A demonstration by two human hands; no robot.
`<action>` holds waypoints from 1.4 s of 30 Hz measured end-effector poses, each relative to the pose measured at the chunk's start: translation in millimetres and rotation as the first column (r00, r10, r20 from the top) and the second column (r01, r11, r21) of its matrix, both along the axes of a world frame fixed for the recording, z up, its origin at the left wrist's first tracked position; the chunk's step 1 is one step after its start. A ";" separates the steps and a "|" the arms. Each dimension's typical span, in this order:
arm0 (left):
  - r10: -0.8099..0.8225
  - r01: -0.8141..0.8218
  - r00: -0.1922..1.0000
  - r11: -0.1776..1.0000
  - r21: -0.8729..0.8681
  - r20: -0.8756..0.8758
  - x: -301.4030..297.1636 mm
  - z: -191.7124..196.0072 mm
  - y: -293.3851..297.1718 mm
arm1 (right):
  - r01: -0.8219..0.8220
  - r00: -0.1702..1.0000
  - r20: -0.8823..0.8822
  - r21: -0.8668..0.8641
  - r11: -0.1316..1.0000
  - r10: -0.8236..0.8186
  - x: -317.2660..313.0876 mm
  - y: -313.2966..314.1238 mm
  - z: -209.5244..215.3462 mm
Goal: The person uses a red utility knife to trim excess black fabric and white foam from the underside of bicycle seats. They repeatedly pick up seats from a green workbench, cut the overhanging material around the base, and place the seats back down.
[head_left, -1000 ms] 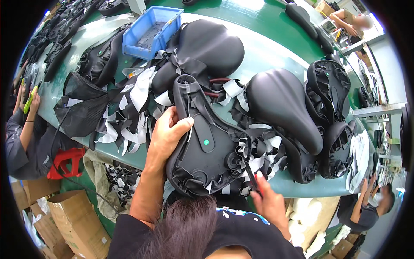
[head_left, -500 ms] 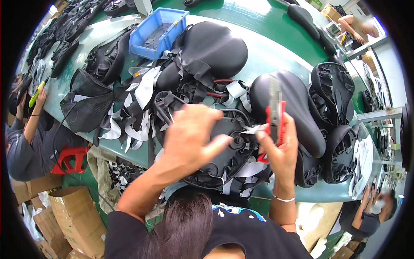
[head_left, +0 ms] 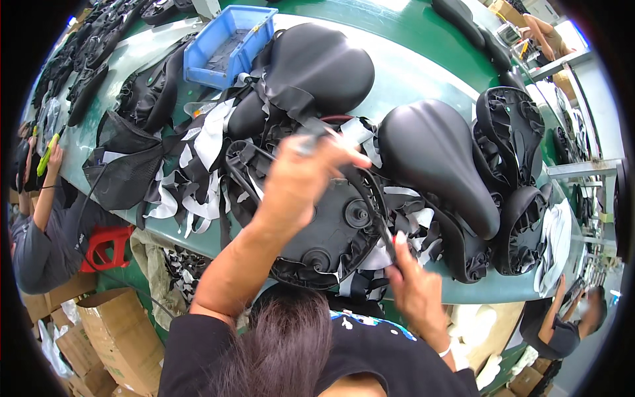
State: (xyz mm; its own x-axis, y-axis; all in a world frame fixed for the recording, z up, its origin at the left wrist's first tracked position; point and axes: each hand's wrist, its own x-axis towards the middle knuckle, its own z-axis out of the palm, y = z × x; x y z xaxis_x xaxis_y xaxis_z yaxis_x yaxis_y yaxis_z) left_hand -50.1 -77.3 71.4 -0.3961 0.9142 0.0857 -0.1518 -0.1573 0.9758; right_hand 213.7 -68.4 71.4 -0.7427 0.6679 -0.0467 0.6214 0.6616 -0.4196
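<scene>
A black bicycle saddle (head_left: 340,236) lies upside down before me, its underside and round mounts showing. My left hand (head_left: 294,180), blurred by motion, is above its far left part; a dark strip of cover material (head_left: 311,131) shows at the fingers. At the saddle's right edge, my right hand (head_left: 418,284) grips a red-handled utility knife (head_left: 390,246), with its blade end along the rim. Black and white cover scraps (head_left: 215,142) lie to the left and around the saddle.
Finished-looking black saddles (head_left: 430,155) stand to the right and behind. A blue bin (head_left: 225,53) sits at the far left on the green table. Black mesh bag-like material (head_left: 126,165) lies left. Cardboard boxes (head_left: 122,337) and a red stool (head_left: 106,248) stand below; a co-worker's arm (head_left: 46,192) is at left.
My right hand has lowered the knife from upright to the saddle's right rim. My left hand has risen slightly, with a dark strip now showing at its fingers.
</scene>
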 end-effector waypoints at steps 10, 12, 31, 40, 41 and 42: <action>0.147 0.050 0.139 0.987 0.156 -0.979 -24.6 0.1 28.7 | -0.026 0.998 0.060 0.268 0.963 0.010 -58.1 50.8 19.2; 0.317 -0.058 0.292 0.948 0.314 -0.902 -32.9 -11.9 44.1 | -0.064 0.964 0.265 0.357 0.932 -0.035 -65.8 33.7 27.3; 0.073 -0.065 0.997 0.877 0.476 0.003 -67.8 8.4 -58.8 | -0.482 0.820 0.431 0.162 0.861 0.378 -64.6 93.1 68.7; -0.163 0.179 0.140 0.974 -0.137 -0.977 -62.3 5.4 -12.2 | -0.377 0.870 0.428 0.260 0.889 0.244 -57.8 61.5 70.5; -0.267 0.287 0.271 0.939 -0.188 -0.925 -62.9 4.3 -4.6 | -0.391 0.880 0.363 0.191 0.900 0.306 -61.7 75.6 68.9; -0.321 0.449 0.387 0.885 -0.127 -0.864 -66.5 10.6 -0.7 | -0.404 0.888 0.290 0.124 0.906 0.356 -66.5 89.3 67.0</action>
